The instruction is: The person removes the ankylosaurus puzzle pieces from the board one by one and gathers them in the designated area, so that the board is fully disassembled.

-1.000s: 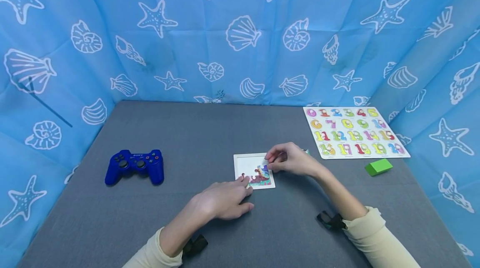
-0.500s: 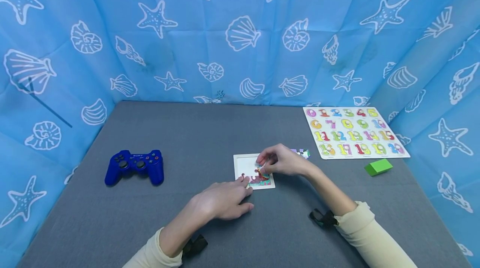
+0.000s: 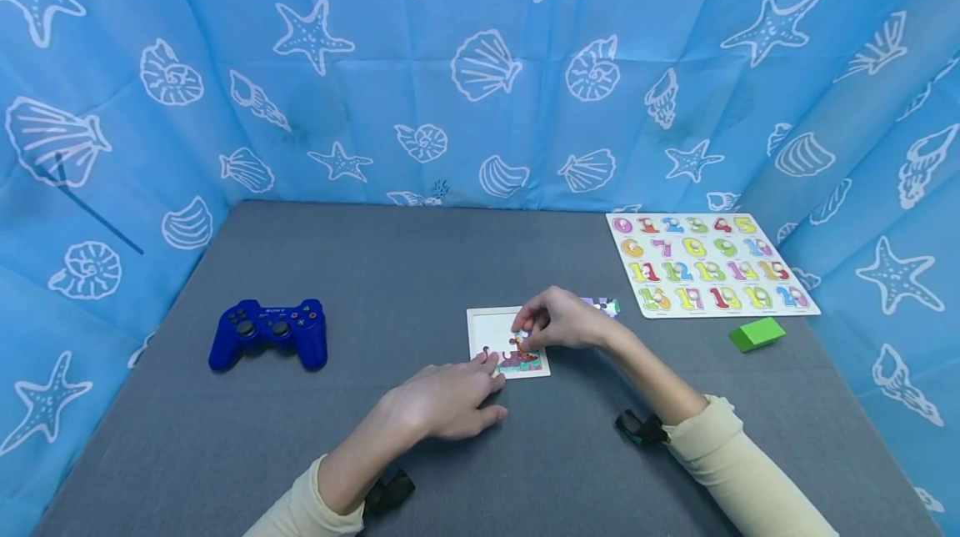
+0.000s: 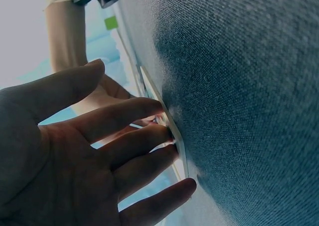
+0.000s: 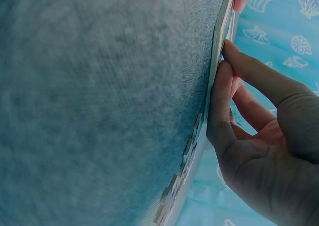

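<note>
A small white puzzle tray (image 3: 491, 323) lies on the grey table, with joined picture pieces (image 3: 519, 362) in its near right part. My left hand (image 3: 450, 400) rests its fingertips on the tray's near left edge, fingers extended; the left wrist view shows those fingers (image 4: 134, 142) spread along the rim. Over the tray's right side, my right hand (image 3: 564, 318) pinches a small colourful puzzle piece (image 3: 523, 338) between thumb and fingers, low against the joined pieces. In the right wrist view, the right hand's fingertips (image 5: 225, 61) are right at the tray's edge, hiding most of the piece.
Loose puzzle pieces (image 3: 604, 306) lie just behind my right hand. Farther right are a number board (image 3: 708, 266) and a green block (image 3: 757, 335). A blue game controller (image 3: 268, 335) lies on the left. A blue shell-patterned curtain (image 3: 450, 103) encloses the table's back and sides.
My right hand has moved left from the tray's right edge to over the joined pieces, uncovering the loose pieces behind it. The left hand has stayed in place.
</note>
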`<state>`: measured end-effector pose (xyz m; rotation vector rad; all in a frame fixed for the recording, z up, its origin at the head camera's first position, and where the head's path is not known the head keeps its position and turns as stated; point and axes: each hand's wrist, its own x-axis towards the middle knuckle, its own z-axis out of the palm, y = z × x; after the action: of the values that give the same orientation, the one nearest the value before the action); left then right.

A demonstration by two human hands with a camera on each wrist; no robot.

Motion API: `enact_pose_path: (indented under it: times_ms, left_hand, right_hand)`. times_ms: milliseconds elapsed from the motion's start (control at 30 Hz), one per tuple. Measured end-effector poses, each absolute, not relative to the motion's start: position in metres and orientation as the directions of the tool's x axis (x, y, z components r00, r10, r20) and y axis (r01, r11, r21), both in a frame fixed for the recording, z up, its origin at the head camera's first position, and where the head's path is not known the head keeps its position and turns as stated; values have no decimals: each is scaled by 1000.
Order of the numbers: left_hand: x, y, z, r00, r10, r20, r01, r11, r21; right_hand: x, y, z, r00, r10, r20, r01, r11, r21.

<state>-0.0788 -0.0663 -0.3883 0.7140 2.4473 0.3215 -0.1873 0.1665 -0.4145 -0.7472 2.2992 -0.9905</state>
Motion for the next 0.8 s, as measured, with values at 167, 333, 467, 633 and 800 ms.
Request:
enact_pose_path:
  times_ms: [167, 333, 467, 633, 800]
  left_hand:
    - [-79, -67, -388, -697, 558, -451, 420, 827, 373]
    - [-79, -67, -387, -699, 559, -445, 422, 826, 375]
    - [-79, -68, -387, -698, 554, -454, 415, 830, 373]
    - [-79, -68, -387, -698, 548, -461, 411, 833, 369]
    - [-79, -67, -387, -698, 546, -464, 406, 835, 372]
  right_hand:
    - [-188, 166, -415, -708, -663, -245, -282, 583, -762]
    - [-188, 165, -416, -716, -651, -253, -278, 598, -752]
    - [-187, 166, -415, -724, -642, -253, -277, 606, -746]
    - [-186, 166, -416, -726, -643, -244, -276, 597, -753]
    - [-185, 166, -415, -710, -651, -268, -272, 606, -748]
